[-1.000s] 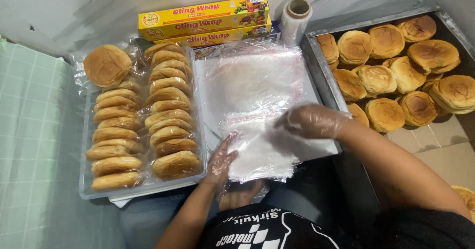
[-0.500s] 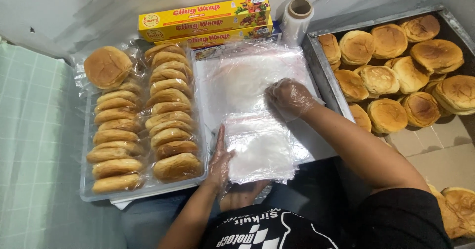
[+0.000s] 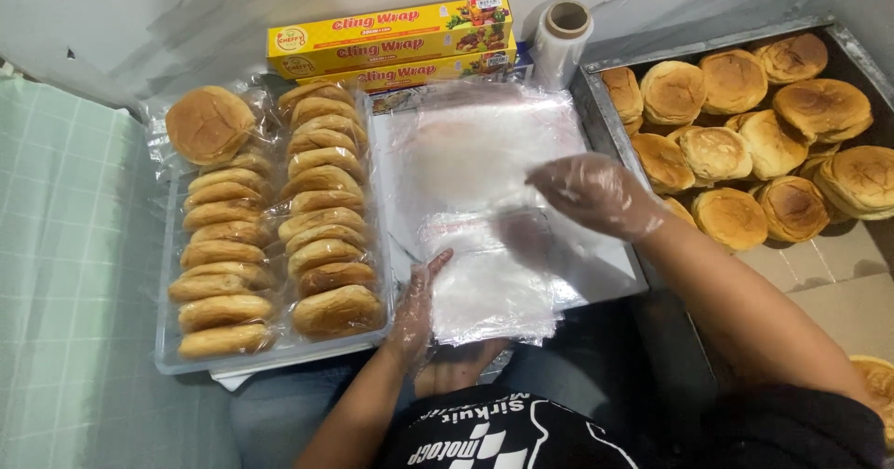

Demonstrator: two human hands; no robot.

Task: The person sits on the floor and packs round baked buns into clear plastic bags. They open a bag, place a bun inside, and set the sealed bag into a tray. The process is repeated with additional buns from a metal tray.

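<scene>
My left hand [image 3: 416, 312], in a thin clear glove, lies flat on the near left edge of a stack of clear plastic bags [image 3: 492, 287] on a white board [image 3: 610, 269]. Also gloved, my right hand [image 3: 591, 192] hovers over the bags' far right part with its fingers curled; whether it pinches a bag is unclear. More clear plastic sheets [image 3: 475, 143] cover the board's far half. Wrapped buns [image 3: 270, 236] stand in two rows on a clear tray [image 3: 172, 357] to the left.
Two yellow cling wrap boxes [image 3: 391, 36] and a roll of film [image 3: 562, 40] lie at the back. A metal tray [image 3: 596, 120] of loose round buns [image 3: 745, 143] sits on the right. Brown cardboard [image 3: 838, 283] lies at the near right.
My right hand moved from the bags' near edge toward the far right over the sheets. The left hand stayed pressed on the stack's near left edge.
</scene>
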